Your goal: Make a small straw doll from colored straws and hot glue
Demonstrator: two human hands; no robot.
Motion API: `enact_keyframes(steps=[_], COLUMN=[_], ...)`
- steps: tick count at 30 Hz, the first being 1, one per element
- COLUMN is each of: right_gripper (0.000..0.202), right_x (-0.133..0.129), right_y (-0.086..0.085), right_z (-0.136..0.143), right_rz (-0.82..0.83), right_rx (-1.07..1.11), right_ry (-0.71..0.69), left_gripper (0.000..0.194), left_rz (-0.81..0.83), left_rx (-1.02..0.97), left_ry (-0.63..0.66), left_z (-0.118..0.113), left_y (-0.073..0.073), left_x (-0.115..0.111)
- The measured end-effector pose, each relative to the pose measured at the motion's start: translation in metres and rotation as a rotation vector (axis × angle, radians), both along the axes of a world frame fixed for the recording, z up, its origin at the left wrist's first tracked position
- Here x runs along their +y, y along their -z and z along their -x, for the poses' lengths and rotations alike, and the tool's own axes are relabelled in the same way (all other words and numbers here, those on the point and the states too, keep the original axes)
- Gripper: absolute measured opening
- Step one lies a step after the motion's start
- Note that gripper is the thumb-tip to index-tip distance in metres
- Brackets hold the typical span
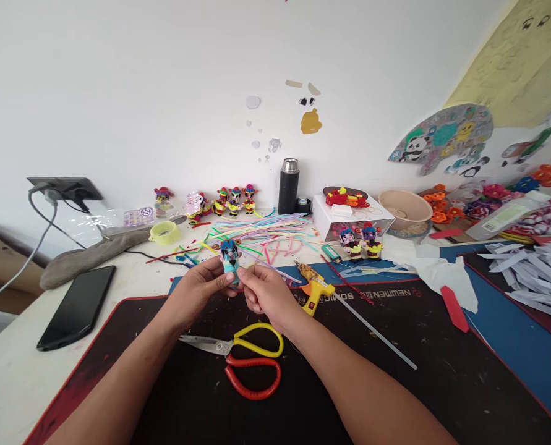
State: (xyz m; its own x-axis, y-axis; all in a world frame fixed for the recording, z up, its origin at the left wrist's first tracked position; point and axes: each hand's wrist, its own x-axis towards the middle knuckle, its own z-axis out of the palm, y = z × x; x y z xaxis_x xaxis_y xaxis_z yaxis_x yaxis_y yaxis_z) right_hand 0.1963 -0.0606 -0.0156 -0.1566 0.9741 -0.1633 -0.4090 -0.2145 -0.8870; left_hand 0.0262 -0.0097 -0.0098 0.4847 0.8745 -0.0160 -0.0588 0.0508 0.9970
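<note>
So from where I'm standing, both hands are up close together over the black desk mat with red edging [164,408]. The left hand [208,281] has its fingers and thumb closed on a small blue and black figurine with a pale turquoise body [229,254], and the right hand [263,290] is pinching at its lower side, thumb against finger. The figurine sits upright between them, just above the mat's far edge. Right below the hands lie the scissors with one yellow and one red handle [258,378], blades pointing left. Just to the right of the hands there's a yellow glue gun [319,287] with a long translucent glue stick [380,332] poking out its back. Behind the figurine it's a messy pile of pastel fuzzy stems [266,228], with a roll of yellow-green tape [163,233] off to the left. A black phone [76,307] lies past the left forearm. Further back, a black flask with a silver lid [289,186] stands near the wall, and a white box [349,219] has two colourful little figures [361,242] in front of it.
</note>
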Motion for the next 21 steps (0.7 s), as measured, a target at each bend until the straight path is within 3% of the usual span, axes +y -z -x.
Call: enact_keyframes(steps=[21], right_gripper=[0.055], right_x=[0.0011], right_y=[0.0022], right_z=[0.001], right_rz=[-0.001], right_rx=[0.003], right_ry=[0.005], left_gripper=[0.035], left_rz=[-0.066], left_rx=[0.047], left_ry=[0.035], left_z=[-0.0014], left_y=[-0.0005], left_x=[-0.0015])
